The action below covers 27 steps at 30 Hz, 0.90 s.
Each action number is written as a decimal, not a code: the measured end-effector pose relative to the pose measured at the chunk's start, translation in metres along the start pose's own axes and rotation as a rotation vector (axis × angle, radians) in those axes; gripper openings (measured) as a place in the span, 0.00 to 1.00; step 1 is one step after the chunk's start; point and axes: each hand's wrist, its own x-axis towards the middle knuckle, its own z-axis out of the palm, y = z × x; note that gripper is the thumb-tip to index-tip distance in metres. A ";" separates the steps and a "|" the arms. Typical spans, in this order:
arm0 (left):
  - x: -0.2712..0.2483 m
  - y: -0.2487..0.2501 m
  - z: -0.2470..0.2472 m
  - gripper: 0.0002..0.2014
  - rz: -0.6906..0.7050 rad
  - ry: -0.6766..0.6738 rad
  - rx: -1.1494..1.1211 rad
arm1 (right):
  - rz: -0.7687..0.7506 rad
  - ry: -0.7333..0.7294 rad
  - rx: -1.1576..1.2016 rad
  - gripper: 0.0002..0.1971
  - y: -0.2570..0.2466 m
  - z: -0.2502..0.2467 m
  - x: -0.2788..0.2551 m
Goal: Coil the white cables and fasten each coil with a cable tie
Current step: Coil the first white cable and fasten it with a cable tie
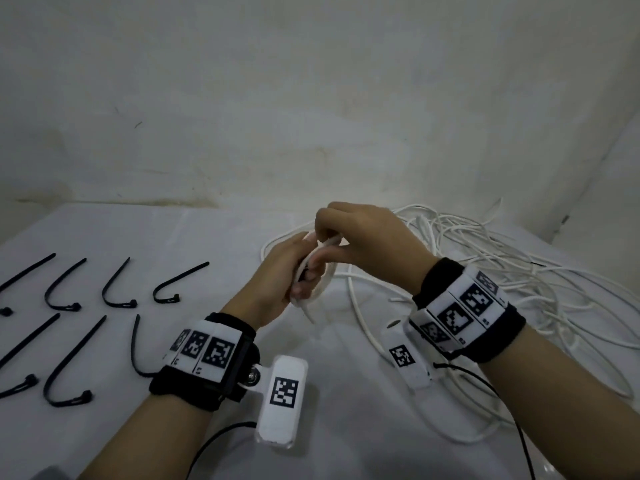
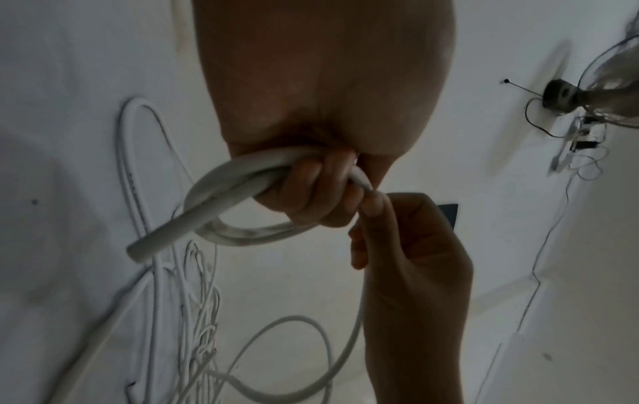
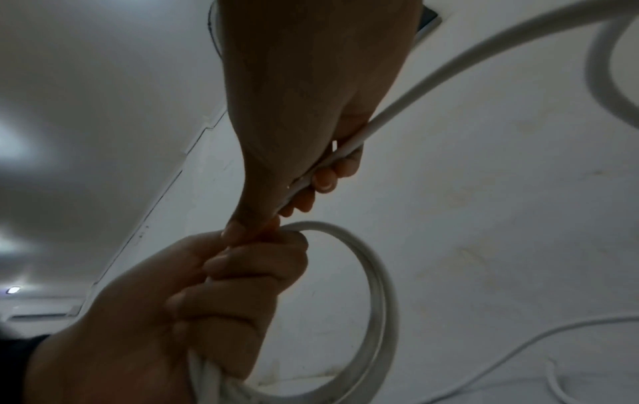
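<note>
Left hand [image 1: 277,271] clenched round the coil [image 2: 221,207], held above the tabletop [image 1: 173,237]. Right hand [image 1: 367,240] pinches the cable [image 3: 397,106] just above that grip; slack trails right toward the pile [image 1: 502,271]. Ties [image 1: 117,289] lie left, nearer my left hand.

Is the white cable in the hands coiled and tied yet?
Coiled partly, untied: the coil sits in the left hand, no tie around it.

A plain indoor workspace it was, more makeshift recording corner than workshop. The desk [image 1: 194,237] wore a white sheet and stood hard against a stained, scuffed white wall [image 1: 311,98]. Black cable ties [image 1: 117,289] lay in neat rows, loose white cables [image 1: 519,265] heaped nearby. The left wrist view caught a fan [image 2: 608,71] up on the wall.
</note>
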 end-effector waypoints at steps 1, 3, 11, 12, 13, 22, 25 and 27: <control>0.000 0.000 -0.003 0.19 -0.011 -0.008 -0.046 | 0.030 -0.020 0.032 0.14 0.003 0.000 0.001; 0.002 0.000 -0.009 0.18 -0.045 0.000 -0.114 | 0.081 -0.044 0.074 0.09 0.015 -0.001 -0.001; 0.002 0.007 -0.027 0.12 0.022 0.086 -0.116 | 0.425 -0.088 0.075 0.02 0.080 -0.034 -0.043; 0.003 0.007 -0.028 0.13 0.029 0.100 -0.118 | 0.464 -0.136 0.082 0.02 0.083 -0.036 -0.046; 0.003 0.006 -0.028 0.14 0.032 0.111 -0.115 | 0.485 -0.201 0.078 0.03 0.083 -0.036 -0.047; 0.003 0.005 -0.024 0.14 0.038 0.044 -0.247 | 0.490 0.094 0.191 0.05 0.073 -0.043 -0.012; 0.003 0.005 -0.024 0.15 0.038 0.015 -0.345 | 0.432 0.243 0.212 0.03 0.068 -0.049 0.000; 0.002 0.008 -0.026 0.17 0.053 0.032 -0.436 | 0.394 0.262 0.192 0.02 0.065 -0.046 0.000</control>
